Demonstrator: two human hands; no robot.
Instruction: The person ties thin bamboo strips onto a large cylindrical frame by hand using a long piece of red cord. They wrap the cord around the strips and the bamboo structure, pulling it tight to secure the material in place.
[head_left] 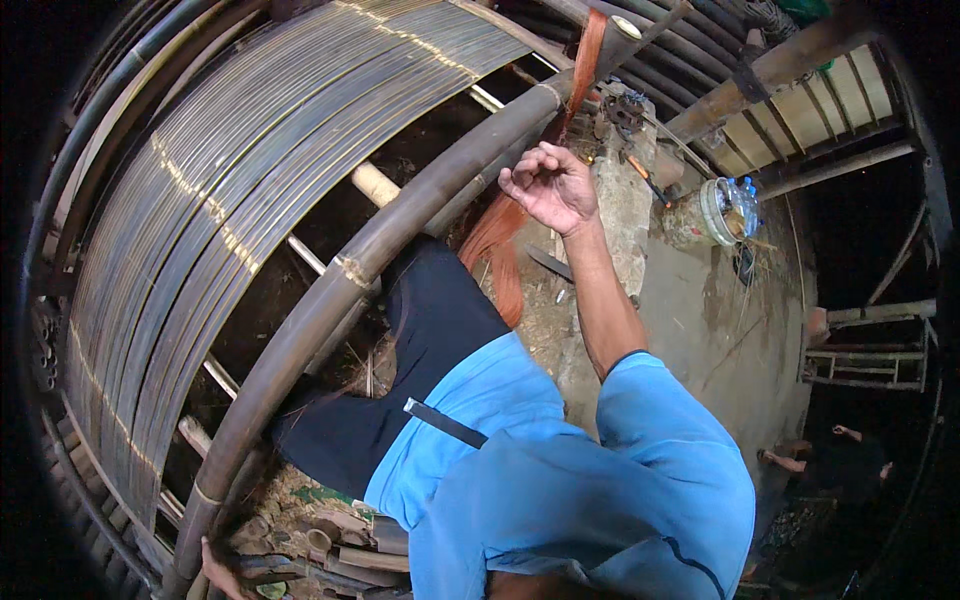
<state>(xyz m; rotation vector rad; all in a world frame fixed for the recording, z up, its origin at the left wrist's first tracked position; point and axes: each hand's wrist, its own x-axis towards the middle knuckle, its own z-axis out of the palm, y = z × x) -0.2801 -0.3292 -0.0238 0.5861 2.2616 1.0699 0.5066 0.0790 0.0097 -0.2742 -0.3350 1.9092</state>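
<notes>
My right hand [555, 188] is raised beside the thick bamboo pole [420, 212], palm showing. Its fingers are curled in toward the thumb; whatever may be between them is too small to make out. An orange fibre strip [588, 65] hangs over the pole's far end, and a bundle of orange fibre [495, 245] lies below the hand. At the lower left, my left hand [222, 574] touches the pole's near end. Its thumb points up along the pole, and the other fingers are hidden. Left of the pole spreads a panel of long split bamboo slats [260, 140], bound across with pale lashings.
A knife blade [548, 264] lies near the fibre bundle. An orange-and-black tool [648, 180] rests on a stone slab [622, 215]. Farther right stand a white bucket [712, 212] and plastic bottles [742, 192]. Bamboo pieces [370, 560] lie near the lower edge. Another person [845, 460] is at far right.
</notes>
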